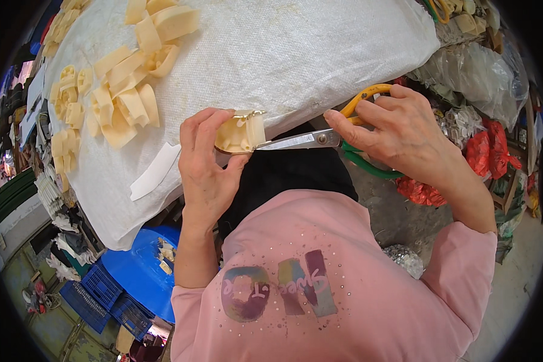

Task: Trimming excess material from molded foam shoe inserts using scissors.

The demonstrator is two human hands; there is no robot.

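Note:
My left hand [206, 160] grips a small cream plastic moulded part [240, 133] between thumb and fingers, just off the near edge of the white woven covering. In my right hand [398, 130] is a pair of scissors [311, 140] with one yellow and one green handle; my fingers are wrapped round the handles. The blade tips touch the lower right side of the moulded part, and the blades look nearly closed. More cream moulded pieces [123, 90] lie in a loose heap on the covering at the upper left.
A white woven sheet [271, 54] covers the work surface. A white flat strip [157, 172] lies at its near left edge. Below left stands a blue basin [136, 265] with a few cream scraps, beside blue baskets [102, 286]. Red plastic bags [485, 151] and clear plastic [476, 72] are at right.

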